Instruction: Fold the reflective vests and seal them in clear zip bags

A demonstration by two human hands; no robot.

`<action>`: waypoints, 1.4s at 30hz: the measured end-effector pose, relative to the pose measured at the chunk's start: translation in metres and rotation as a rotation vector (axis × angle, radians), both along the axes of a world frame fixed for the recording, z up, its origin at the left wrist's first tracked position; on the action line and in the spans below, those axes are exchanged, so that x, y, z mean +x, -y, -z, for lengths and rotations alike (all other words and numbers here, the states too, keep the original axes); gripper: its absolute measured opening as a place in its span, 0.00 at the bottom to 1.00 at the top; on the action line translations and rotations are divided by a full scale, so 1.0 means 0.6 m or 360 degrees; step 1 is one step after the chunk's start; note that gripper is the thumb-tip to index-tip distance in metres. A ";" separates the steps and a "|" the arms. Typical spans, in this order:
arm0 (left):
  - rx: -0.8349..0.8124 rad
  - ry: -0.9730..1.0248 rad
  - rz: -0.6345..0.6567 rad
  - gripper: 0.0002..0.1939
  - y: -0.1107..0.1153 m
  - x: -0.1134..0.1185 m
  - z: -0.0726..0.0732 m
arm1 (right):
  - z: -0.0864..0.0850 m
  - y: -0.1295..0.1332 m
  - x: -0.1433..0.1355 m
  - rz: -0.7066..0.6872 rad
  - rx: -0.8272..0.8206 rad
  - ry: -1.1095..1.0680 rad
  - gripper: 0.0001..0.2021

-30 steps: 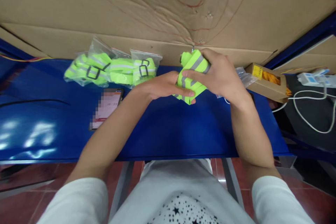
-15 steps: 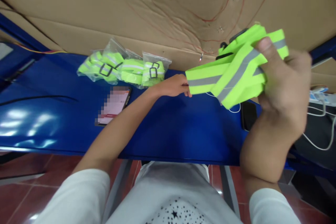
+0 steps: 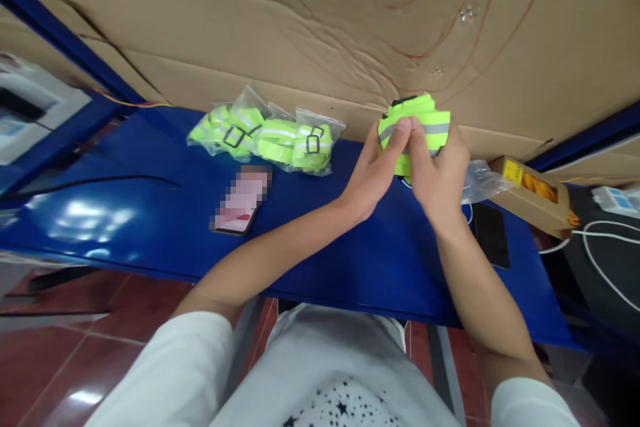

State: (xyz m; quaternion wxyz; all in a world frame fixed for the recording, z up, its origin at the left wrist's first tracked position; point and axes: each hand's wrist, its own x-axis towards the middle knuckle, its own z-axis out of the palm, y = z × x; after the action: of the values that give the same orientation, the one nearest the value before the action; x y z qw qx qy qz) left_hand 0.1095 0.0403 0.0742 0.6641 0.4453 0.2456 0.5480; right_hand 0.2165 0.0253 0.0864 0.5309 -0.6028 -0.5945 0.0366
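A folded neon-yellow reflective strap (image 3: 418, 113) with grey stripes is held up near the cardboard wall, over the back of the blue table (image 3: 320, 247). My left hand (image 3: 374, 177) grips its left side, thumb pressed on the front. From the right, my right hand (image 3: 440, 170) is closed on the same strap, its thumb beside the left one. A bit of black buckle shows at the strap's top edge. The fingers behind the bundle are hidden. To the left lie several similar straps in clear plastic bags (image 3: 314, 147), black buckles visible on some.
A phone with a lit, blurred screen (image 3: 243, 200) lies left of my arms. At right are a dark phone (image 3: 491, 235), an empty-looking clear bag (image 3: 483, 180), a cardboard box with orange contents (image 3: 535, 193) and white cables (image 3: 595, 233). Cardboard (image 3: 300, 33) stands behind the table.
My right hand has come down and left, bringing the loose strap folds into a compact bundle. Both hands now meet on it with thumbs together. The view has shifted, showing the box at right.
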 end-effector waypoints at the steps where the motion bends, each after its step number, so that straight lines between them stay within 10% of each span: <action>1: 0.0043 0.0067 -0.0038 0.18 -0.002 0.001 0.006 | 0.007 0.001 -0.007 -0.0063 -0.0024 -0.0130 0.30; 9: 0.0229 -0.0110 0.0011 0.26 -0.016 -0.009 0.021 | 0.057 -0.012 0.011 -0.0086 0.0130 -0.0398 0.29; 14: -0.0146 -0.0112 0.0322 0.34 -0.013 -0.020 0.086 | 0.122 0.019 0.023 -0.0174 -0.0226 -0.0471 0.30; 18: -0.0388 -0.0277 0.0312 0.33 -0.007 -0.074 0.137 | 0.149 0.035 0.095 -0.0365 -0.0420 0.0239 0.25; 24: -0.0520 -0.0435 0.0184 0.34 -0.010 -0.115 0.153 | 0.159 0.032 0.212 0.0285 -0.0445 0.0676 0.18; 31: -0.0501 -0.0441 0.0542 0.34 0.014 -0.103 0.140 | 0.174 0.042 0.142 0.0173 -0.0564 0.0794 0.12; 42: -0.0647 -0.0259 0.0632 0.40 0.012 -0.106 0.152 | 0.149 0.072 0.081 -0.0660 -0.0447 0.0487 0.09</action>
State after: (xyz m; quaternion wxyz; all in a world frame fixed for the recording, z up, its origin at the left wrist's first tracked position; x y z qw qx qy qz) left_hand 0.0461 0.0333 -0.0167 0.8121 0.3850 0.3109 0.3093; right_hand 0.2651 -0.0180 -0.0029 0.3277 -0.5345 -0.7673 0.1350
